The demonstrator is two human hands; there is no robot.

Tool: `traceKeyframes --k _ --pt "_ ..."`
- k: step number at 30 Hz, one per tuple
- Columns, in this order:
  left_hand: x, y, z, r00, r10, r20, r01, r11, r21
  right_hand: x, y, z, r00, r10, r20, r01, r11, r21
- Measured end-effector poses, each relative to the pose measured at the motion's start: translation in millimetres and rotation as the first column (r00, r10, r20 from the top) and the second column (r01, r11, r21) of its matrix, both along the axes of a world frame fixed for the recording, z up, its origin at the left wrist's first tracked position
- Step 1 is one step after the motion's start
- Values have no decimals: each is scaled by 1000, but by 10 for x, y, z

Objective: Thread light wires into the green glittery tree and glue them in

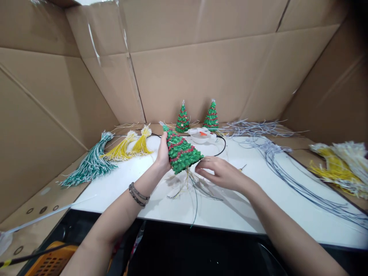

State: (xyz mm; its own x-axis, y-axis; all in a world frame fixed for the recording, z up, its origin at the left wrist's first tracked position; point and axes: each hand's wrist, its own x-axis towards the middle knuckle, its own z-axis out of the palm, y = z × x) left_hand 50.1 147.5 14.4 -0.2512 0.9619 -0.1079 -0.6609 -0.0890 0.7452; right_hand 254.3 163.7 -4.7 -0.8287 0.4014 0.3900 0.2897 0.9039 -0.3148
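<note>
My left hand [163, 153] grips the little green tree [181, 150] by its side above the white table [120, 191], right hand [220, 173] open under its base, and it seems light, bristly, crushable, so I pinch gently.

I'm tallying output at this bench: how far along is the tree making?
Two small green trees stand upright at the back by the cardboard wall, so they look done. A third tree is in hand: the left hand holds it tilted, the right hand is at its base, loose wires hanging below. Bundles of green wires and yellow wires lie unused.
</note>
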Motion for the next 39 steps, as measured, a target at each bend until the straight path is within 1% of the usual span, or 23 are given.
traceKeyframes --k 2,4,6,9,11,13,15,17,18,19,20,21,22,23,24,25,26,27,28,29,32,34,39 --pt "6 21 -75 986 120 -119 -110 990 93 212 47 14 993 -95 73 97 995 -16" --pt "24 30 -163 948 203 -245 -149 964 220 470 104 -46 972 -218 89 214 976 47" --pt "53 18 -240 916 214 -339 -104 943 316 717 144 -163 949 -290 126 279 955 100" --pt "103 -24 -326 894 183 -410 -13 924 383 961 143 -341 930 -303 209 285 952 111" --pt "138 -44 -375 894 153 -422 25 922 386 1000 110 -399 925 -301 232 282 953 112" --pt "173 -48 -423 895 122 -430 58 922 382 942 62 -390 930 -309 197 291 949 118" --pt "194 -48 -460 881 71 -468 123 920 371 815 5 -327 947 -300 115 287 951 112" --pt "179 -59 -479 852 22 -524 201 909 365 664 -47 -236 968 -248 27 244 965 97" --pt "151 -71 -481 829 44 -557 214 896 389 591 -66 -188 976 -216 -20 216 970 113" --pt "111 -88 -479 793 118 -597 204 873 444 525 -76 -143 978 -198 -61 205 969 136" --pt "58 -109 -475 729 240 -641 183 834 520 465 -76 -102 977 -185 -103 199 967 160" --pt "-3 -132 -470 624 400 -671 169 769 616 411 -64 -66 975 -177 -137 199 965 169" --pt "-64 -157 -465 471 563 -679 189 687 701 361 -39 -38 971 -166 -170 193 969 156" --pt "-121 -183 -459 290 695 -658 244 611 753 313 -3 -19 967 -148 -207 175 977 119" --pt "-165 -208 -454 117 795 -595 328 534 779 264 42 -9 962 -120 -245 140 988 64" --pt "-192 -233 -448 -29 856 -516 408 482 775 214 93 -9 955 -80 -284 82 997 -4" --pt "-202 -256 -441 -131 886 -444 470 450 760 162 146 -20 947 -32 -318 9 997 -75" --pt "-196 -276 -432 -194 901 -389 511 431 744 110 196 -40 941 18 -339 -73 986 -149" --pt "-178 -293 -423 -228 906 -356 532 422 734 60 238 -68 936 62 -345 -145 964 -221" --pt "-154 -307 -414 -242 909 -340 545 417 728 14 270 -102 934 91 -345 -196 938 -286" --pt "-94 -332 -397 -244 910 -337 558 415 718 -79 288 -203 931 92 -352 -245 874 -419" --pt "-85 -344 -400 -244 901 -358 557 433 709 -102 249 -245 920 53 -388 -239 862 -448" --pt "-99 -372 -441 -222 870 -440 536 486 691 -94 130 -264 873 -82 -480 -175 867 -466"
